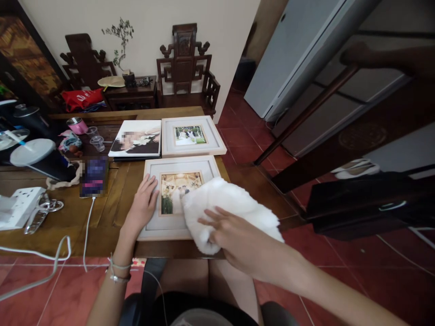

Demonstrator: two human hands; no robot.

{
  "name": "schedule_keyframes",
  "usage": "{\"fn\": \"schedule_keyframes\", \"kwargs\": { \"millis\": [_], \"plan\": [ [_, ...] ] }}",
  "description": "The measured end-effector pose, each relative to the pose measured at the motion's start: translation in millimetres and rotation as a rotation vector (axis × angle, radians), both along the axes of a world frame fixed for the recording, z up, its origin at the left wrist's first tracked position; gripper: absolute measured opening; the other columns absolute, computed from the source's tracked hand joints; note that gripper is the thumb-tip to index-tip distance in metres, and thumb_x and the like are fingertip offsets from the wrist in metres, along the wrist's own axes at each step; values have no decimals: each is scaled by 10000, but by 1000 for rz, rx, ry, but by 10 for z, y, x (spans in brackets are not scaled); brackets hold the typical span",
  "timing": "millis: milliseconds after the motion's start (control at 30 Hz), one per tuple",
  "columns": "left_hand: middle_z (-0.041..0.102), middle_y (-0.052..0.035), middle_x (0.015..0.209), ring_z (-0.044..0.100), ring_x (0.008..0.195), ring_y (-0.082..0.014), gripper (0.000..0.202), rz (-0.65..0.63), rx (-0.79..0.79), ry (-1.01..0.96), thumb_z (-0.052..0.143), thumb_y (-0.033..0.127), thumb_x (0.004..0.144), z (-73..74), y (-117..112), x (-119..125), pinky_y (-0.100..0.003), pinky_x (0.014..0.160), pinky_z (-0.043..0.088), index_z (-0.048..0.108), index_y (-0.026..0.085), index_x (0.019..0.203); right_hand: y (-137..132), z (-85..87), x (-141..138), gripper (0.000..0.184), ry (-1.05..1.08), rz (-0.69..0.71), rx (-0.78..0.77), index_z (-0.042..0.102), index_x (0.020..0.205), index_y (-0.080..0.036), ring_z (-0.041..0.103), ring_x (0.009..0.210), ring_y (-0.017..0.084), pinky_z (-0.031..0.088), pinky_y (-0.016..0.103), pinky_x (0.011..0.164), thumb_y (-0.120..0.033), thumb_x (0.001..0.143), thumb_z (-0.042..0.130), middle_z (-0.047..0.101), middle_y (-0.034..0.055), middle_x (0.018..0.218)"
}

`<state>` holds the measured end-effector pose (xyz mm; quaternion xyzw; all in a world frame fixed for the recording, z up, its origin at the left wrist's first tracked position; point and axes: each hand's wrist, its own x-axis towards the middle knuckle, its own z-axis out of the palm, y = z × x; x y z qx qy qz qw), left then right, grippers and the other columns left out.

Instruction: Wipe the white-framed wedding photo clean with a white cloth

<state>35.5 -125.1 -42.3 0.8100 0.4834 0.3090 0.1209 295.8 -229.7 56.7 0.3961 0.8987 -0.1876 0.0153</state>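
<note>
A light wood picture frame [149, 226] lies flat near the table's front edge, its wide white mat surrounding a wedding photo. My left hand [144, 199] rests on its left side, fingers stretched out over the edge. Bunched under my right hand [227, 231], a fluffy white cloth [238, 199] covers the frame's lower right part and hangs past the table's right edge. My right thumb and fingers press into the cloth. Behind lie a second framed wedding photo [217, 145] and, to its left, a photo album [136, 136] with a picture cover.
On the table's left are a charging phone [94, 176], a lidded dark cup [50, 158], a white power strip [29, 203], a pink cup [77, 126] and small clear cups [98, 142]. White cables run over the front edge. A dark wooden chair [306, 136] stands at right.
</note>
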Motion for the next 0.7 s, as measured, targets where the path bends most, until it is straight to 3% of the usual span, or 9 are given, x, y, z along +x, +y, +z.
{"fn": "schedule_keyframes", "kwargs": {
  "millis": [100, 200, 267, 367, 467, 533, 600, 700],
  "plan": [
    [551, -166, 1364, 362, 1389, -261, 378, 11, 4, 1, 429, 278, 955, -12, -2, 10, -486, 1134, 332, 576, 97, 1253, 32, 264, -32, 312, -89, -24, -67, 740, 824, -120, 527, 1225, 312, 343, 485, 1090, 25, 678, 505, 669, 166, 1179],
    [550, -153, 1370, 363, 1389, -258, 369, 8, 11, -1, 433, 273, 952, -26, 5, 9, -502, 1128, 337, 571, 121, 1258, 50, 351, -256, 306, -122, 30, -48, 744, 903, -102, 514, 1238, 351, 356, 511, 1082, -2, 713, 526, 622, 187, 1256],
    [550, -151, 1370, 363, 1389, -258, 366, 5, 14, -3, 433, 273, 950, -30, 11, 3, -511, 1128, 333, 572, 130, 1257, 59, 267, -434, 299, -101, 92, -7, 731, 984, -100, 446, 1294, 380, 335, 538, 1093, -42, 759, 544, 560, 190, 1337],
    [546, -152, 1374, 359, 1391, -257, 368, 4, 5, -4, 417, 263, 951, -32, 19, -8, -510, 1130, 330, 572, 130, 1258, 59, -46, -603, 235, -28, 135, 52, 730, 986, -125, 327, 1363, 404, 281, 579, 1113, -129, 816, 567, 497, 163, 1410],
    [537, -144, 1383, 351, 1396, -254, 366, -9, 5, -14, 421, 267, 950, -27, 18, -14, -509, 1128, 333, 566, 148, 1265, -37, -415, -512, 187, 44, 96, 122, 732, 953, -167, 263, 1397, 386, 228, 610, 1128, -205, 829, 598, 451, 131, 1456],
    [532, -147, 1387, 347, 1398, -256, 363, -22, 8, -22, 434, 279, 950, -15, 6, -12, -510, 1127, 330, 564, 152, 1264, -163, -560, -307, 172, 11, -3, 176, 736, 930, -172, 275, 1397, 370, 241, 594, 1132, -194, 826, 600, 445, 128, 1462],
    [516, -152, 1401, 333, 1405, -260, 363, -26, -7, -22, 426, 281, 956, 0, -15, -2, -519, 1124, 326, 557, 152, 1269, -284, -571, -56, 169, -60, -131, 211, 744, 873, -164, 319, 1378, 371, 284, 568, 1124, -134, 795, 597, 477, 134, 1436],
    [481, -136, 1436, 292, 1423, -266, 363, -20, -47, 4, 389, 273, 972, 13, -46, 13, -561, 1109, 317, 535, 176, 1289, -325, -397, 237, 264, -105, -249, 222, 740, 782, -176, 381, 1353, 336, 332, 521, 1113, -16, 690, 551, 539, 113, 1383]
  ]
}}
